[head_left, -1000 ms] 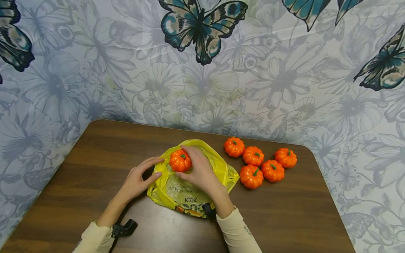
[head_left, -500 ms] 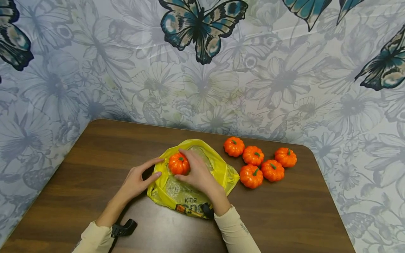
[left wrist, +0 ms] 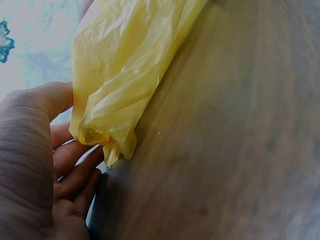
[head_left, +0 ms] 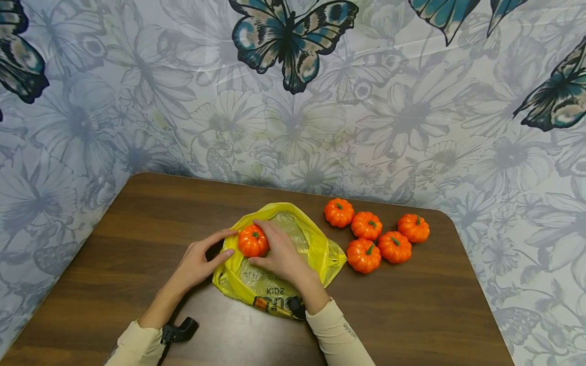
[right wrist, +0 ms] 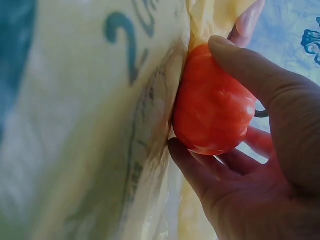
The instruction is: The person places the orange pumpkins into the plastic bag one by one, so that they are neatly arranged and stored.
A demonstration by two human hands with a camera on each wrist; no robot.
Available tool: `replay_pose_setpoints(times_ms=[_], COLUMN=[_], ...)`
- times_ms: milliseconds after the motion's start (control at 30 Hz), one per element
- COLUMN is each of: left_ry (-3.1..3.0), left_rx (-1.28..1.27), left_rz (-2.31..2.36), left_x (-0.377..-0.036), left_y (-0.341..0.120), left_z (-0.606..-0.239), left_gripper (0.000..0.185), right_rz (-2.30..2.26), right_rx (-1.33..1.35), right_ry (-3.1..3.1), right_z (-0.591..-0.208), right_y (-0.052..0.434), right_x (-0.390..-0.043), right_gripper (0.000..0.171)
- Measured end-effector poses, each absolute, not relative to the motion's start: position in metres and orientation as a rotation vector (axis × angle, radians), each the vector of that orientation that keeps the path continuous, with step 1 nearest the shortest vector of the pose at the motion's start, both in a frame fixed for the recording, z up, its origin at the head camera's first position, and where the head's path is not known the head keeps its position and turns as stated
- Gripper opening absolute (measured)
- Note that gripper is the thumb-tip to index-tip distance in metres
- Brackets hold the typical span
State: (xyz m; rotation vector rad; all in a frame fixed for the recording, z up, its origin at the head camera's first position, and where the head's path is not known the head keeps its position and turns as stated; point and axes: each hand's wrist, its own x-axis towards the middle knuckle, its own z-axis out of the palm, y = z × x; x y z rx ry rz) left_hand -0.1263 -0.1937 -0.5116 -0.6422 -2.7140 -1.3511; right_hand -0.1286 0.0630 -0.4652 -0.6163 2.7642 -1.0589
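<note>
A small glossy orange toy pumpkin [head_left: 253,241] with a green stem sits over the left part of a yellow plastic bag [head_left: 293,279]. My right hand [head_left: 283,254] holds it between thumb and fingers; the right wrist view shows the same pumpkin [right wrist: 212,107] close against the bag's printed side. At the bag's left edge is my left hand [head_left: 201,258], thumb and fingers spread along the rim. In the left wrist view, the crumpled corner of the bag [left wrist: 115,95] lies in that hand, and the bag hides some fingertips.
Several more orange pumpkins [head_left: 366,225] are grouped on the brown wooden table [head_left: 439,305] to the right of the bag. A wall covering [head_left: 389,127] with butterflies and flowers rises behind the table's far edge. A black wrist device [head_left: 180,331] is on the left forearm.
My right hand has moved the pumpkin a little left and toward me over the bag, closer to the left fingers. The left hand and the other pumpkins have stayed in place.
</note>
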Motion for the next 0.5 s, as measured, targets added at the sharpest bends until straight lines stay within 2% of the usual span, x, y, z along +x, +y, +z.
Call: replay_pose_setpoints(times_ms=[500], left_ry=[-2.717], left_rx=[-0.642], left_rz=[-1.372], left_x=[-0.1268], left_y=[-0.193], left_z=[-0.512], left_gripper=[0.047], right_rz=[-1.07], right_rx=[-0.652], right_ry=[2.771], right_z=[-0.4611], right_y=[0.0657], right_x=[-0.1269], right_gripper=[0.096])
